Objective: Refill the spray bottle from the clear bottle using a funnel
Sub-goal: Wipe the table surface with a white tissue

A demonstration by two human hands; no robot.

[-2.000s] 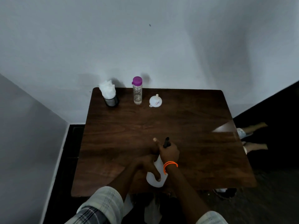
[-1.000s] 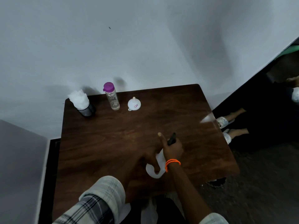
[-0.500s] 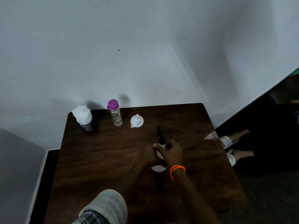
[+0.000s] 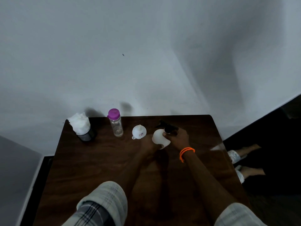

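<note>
Head view, landmark: the white opaque plastic spray bottle with a black trigger head (image 4: 160, 139), standing on the dark brown wooden worktop (image 4: 97, 160) toward its far edge.
Left hand: the left hand (image 4: 149, 145) is wrapped around the bottle's lower body from its left side.
Right hand: the right hand (image 4: 178, 139), an orange band at its wrist, is closed on the black trigger head and neck.
Funnel: a small white plastic funnel (image 4: 139, 132) lies spout-up, just left of the bottle.
Supply: a clear plastic bottle with a purple cap (image 4: 116, 122) stands upright further left, cap on; how full it is cannot be read.
Bystander: a black mesh cup stuffed with white tissue (image 4: 82, 128) stands at the far left, well apart.
Handling, judged: the body looks light, thin-walled and smooth, so it may flex or slip; brace it low and twist at the collar under the trigger.
Step, judged: unscrewing the spray head, before the funnel goes in.
</note>
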